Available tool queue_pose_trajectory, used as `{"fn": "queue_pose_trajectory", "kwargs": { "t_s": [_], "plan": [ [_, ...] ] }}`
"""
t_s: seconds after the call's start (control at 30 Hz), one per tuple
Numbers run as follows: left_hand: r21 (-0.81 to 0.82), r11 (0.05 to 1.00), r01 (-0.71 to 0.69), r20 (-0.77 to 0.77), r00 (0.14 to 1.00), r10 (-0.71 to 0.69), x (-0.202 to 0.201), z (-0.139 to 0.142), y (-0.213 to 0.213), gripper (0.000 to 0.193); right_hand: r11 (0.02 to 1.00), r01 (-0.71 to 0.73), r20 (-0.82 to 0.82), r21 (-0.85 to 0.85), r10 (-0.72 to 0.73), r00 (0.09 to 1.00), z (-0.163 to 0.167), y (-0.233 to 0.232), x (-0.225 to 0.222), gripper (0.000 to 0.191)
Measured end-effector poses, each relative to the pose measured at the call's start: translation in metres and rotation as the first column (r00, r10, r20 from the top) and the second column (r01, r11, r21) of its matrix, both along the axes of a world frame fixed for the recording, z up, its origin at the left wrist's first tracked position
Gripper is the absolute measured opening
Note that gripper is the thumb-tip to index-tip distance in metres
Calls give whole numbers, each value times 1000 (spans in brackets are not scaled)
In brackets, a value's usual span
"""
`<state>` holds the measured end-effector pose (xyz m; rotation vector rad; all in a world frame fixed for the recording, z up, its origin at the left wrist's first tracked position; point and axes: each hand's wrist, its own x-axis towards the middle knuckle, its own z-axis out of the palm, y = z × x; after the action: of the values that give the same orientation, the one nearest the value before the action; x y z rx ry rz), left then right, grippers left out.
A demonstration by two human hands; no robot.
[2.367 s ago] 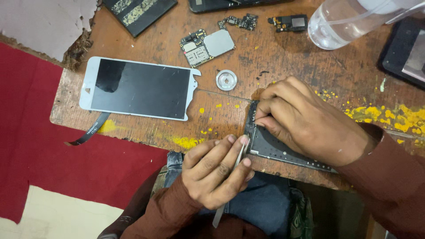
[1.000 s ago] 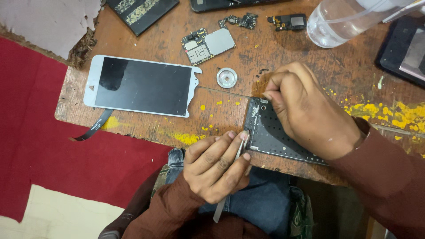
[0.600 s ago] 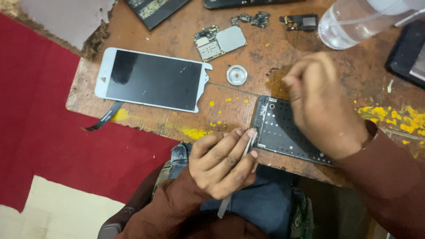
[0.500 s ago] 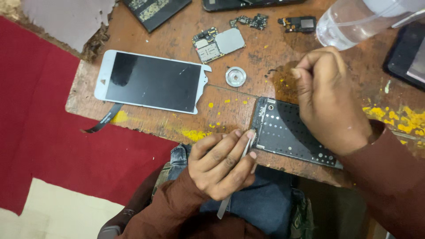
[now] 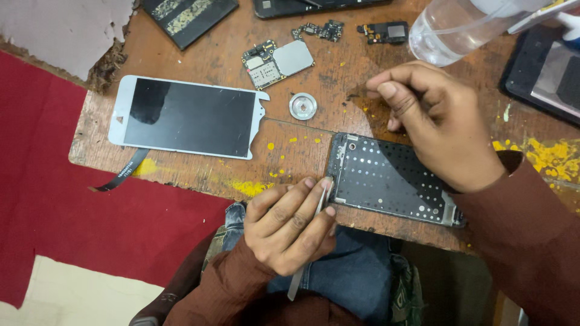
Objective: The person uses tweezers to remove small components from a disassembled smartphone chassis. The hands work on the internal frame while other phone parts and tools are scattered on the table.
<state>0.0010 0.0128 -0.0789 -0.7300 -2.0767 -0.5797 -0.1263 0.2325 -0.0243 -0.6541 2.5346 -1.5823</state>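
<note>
A person sits at a worn wooden bench [image 5: 199, 169] splashed with yellow paint, looking down at a phone repair. A black phone frame [image 5: 393, 178] lies flat near the bench's front edge, its inner side up and dotted with small holes.

The left hand [image 5: 290, 226] rests at the frame's left end, fingers pressed together around thin metal tweezers [image 5: 311, 238]; the tips sit right at the frame's edge. The right hand [image 5: 438, 124] hovers just above the frame's far side, thumb and forefinger pinched together. Whether they hold anything, perhaps a tiny part, cannot be told.

Further back lie a white phone screen [image 5: 187, 118] face up with a loose ribbon cable [image 5: 121, 175], a small circuit board [image 5: 278, 60], a round metal disc [image 5: 302, 105], and a clear plastic bottle [image 5: 459, 30].

The work appears to be mid-disassembly, with the frame being stripped or fitted. The next move likely calls for steadying the frame and fine, careful tweezer work at its edge.
</note>
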Motion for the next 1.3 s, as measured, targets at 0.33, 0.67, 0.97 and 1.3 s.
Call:
{"fn": "queue_pose_trajectory", "kwargs": {
  "t_s": [0.33, 0.67, 0.97, 1.3],
  "plan": [
    [0, 1000, -20, -3, 1000, 20, 0, -2, 0, 13, 978, 46, -422, 202, 45, 905, 15, -9, 6, 14],
    [88, 990, 112, 259, 957, -131, 7, 39, -6, 30, 762, -328, -368, 558, 581, 726, 27, 8, 10, 111],
    [599, 800, 18, 482, 790, -379, 23, 59, -15, 23, 729, -358, -272, 583, 590, 760, 14, 9, 6, 112],
    [408, 910, 72, 413, 874, -254, 12, 48, -5, 23, 713, -365, -211, 599, 580, 787, 11, 11, 4, 113]
  ]
}}
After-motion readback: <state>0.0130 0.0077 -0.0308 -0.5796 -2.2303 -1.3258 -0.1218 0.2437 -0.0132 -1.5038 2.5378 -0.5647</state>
